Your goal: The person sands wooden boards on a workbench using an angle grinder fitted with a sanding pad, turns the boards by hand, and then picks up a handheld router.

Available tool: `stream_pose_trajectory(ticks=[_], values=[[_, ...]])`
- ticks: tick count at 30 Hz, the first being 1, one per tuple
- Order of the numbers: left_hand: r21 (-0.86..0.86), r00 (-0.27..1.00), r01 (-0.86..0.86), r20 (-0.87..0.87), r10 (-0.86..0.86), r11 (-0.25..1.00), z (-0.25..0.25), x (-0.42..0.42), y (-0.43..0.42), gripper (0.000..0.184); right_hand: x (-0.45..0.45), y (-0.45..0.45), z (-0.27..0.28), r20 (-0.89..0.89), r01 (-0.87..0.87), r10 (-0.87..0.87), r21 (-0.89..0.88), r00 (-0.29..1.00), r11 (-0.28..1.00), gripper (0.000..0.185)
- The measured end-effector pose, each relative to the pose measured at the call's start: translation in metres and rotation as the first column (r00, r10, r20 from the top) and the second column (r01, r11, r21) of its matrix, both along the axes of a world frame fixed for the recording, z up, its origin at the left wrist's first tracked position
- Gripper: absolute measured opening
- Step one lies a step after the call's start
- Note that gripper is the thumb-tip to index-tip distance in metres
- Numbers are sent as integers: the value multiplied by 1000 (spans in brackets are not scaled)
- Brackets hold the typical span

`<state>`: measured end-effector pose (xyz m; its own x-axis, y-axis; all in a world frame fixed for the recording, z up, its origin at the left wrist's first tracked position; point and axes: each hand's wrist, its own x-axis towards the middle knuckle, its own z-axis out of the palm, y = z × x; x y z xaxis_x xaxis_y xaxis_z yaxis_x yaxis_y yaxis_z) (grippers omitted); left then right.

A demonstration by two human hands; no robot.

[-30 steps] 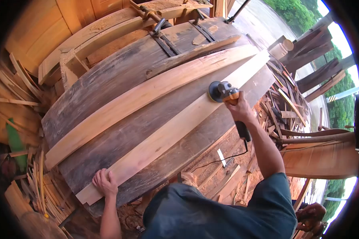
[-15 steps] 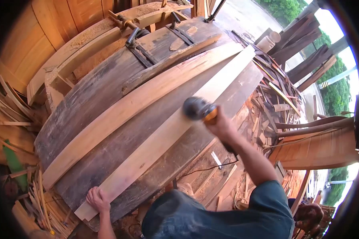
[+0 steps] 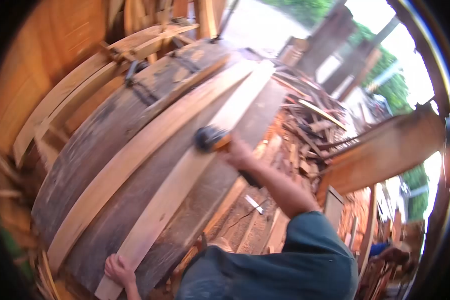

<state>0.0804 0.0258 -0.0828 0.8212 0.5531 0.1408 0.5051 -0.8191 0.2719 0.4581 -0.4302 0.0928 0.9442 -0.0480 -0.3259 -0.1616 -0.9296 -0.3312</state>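
Note:
My right hand is wrapped round an orange and black power tool, whose round dark head sits on a long, pale straight board. At the board's near end, my left hand grips its edge with the fingers over the top. The straight board lies on a dark wooden worktop. Beside it, on the left, a curved pale plank lies along the worktop. Motion blurs the tool and my right hand a little.
Clamps and a curved wooden frame stand along the worktop's far left side. Wood scraps are heaped at the right. A white strip lies among shavings below. Part of another person shows at the lower right.
The tool has moved down along the straight board, nearer my left hand. My left hand stays at the board's near end. The whole view has turned and shifted.

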Motion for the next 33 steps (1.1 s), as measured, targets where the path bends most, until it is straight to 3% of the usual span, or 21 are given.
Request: stream_pose_trajectory(ticks=[1,2,5,6,8,10,11,13,15,16,17,18,19,20,23,24,25,27,28,30,33], values=[[-1,1000,-4,18,4,1000,-5,-3,4,37,-26,13,-12,15,-92,91,96,996,991,65],[-31,1000,12,-4,-12,999,-8,-4,7,39,-65,51,25,-93,-49,64,155,994,987,69],[-80,999,34,39,-31,996,1,-8,8,40,-145,119,-7,-24,-281,287,147,958,948,62],[-92,998,9,-66,-15,996,16,-12,7,42,-170,143,-13,-39,-314,324,166,945,935,65],[2,997,-25,-72,25,1000,7,-39,29,43,-222,193,-15,-27,-390,403,200,915,899,63],[59,985,-103,-132,110,993,-16,-75,58,46,-264,245,-15,-181,-399,446,246,877,884,62],[104,982,-139,-118,151,985,-31,-102,79,47,-291,267,-36,-64,-466,495,252,866,848,59],[206,965,-227,-83,248,952,-48,-147,120,49,-323,310,-18,-116,-581,617,241,778,778,57],[-65,972,-233,25,235,970,-53,-178,154,47,-349,329,-47,-6,-608,626,235,780,759,57],[-190,959,-257,68,274,947,-51,-205,170,46,-343,328,-50,-156,-575,607,205,779,792,59],[-349,935,-87,295,197,933,-83,-224,192,45,-329,325,-48,-306,-572,599,183,740,800,60],[-508,924,-149,235,303,848,-70,-225,184,43,-325,308,-37,-228,-515,544,178,807,839,58],[-594,927,-80,251,279,800,-61,-227,187,41,-320,306,-24,-268,-375,379,68,886,925,53],[-570,903,-182,225,365,801,-40,-221,177,39,-311,299,-15,-262,-312,320,73,910,947,60],[-798,765,-180,255,592,576,-39,-244,177,36,-307,279,-25,13,-380,383,144,924,914,64],[-895,690,-206,153,707,395,-67,-262,181,37,-317,286,-29,74,-420,413,159,908,893,65],[-872,658,-210,209,724,442,-76,-272,179,38,-333,298,-32,117,-458,443,168,889,873,67],[-846,633,-341,115,765,410,-77,-289,174,39,-376,348,-26,69,-483,478,120,876,867,68],[-857,598,-354,101,795,375,-96,-304,174,39,-394,373,-25,-35,-510,511,40,859,859,69],[-880,537,-362,73,840,307,-151,-331,172,40,-426,412,-29,-57,-595,599,73,799,801,69],[-955,403,-285,-46,914,77,-112,-332,165,40,-460,464,-28,-110,-687,703,150,703,711,68]])
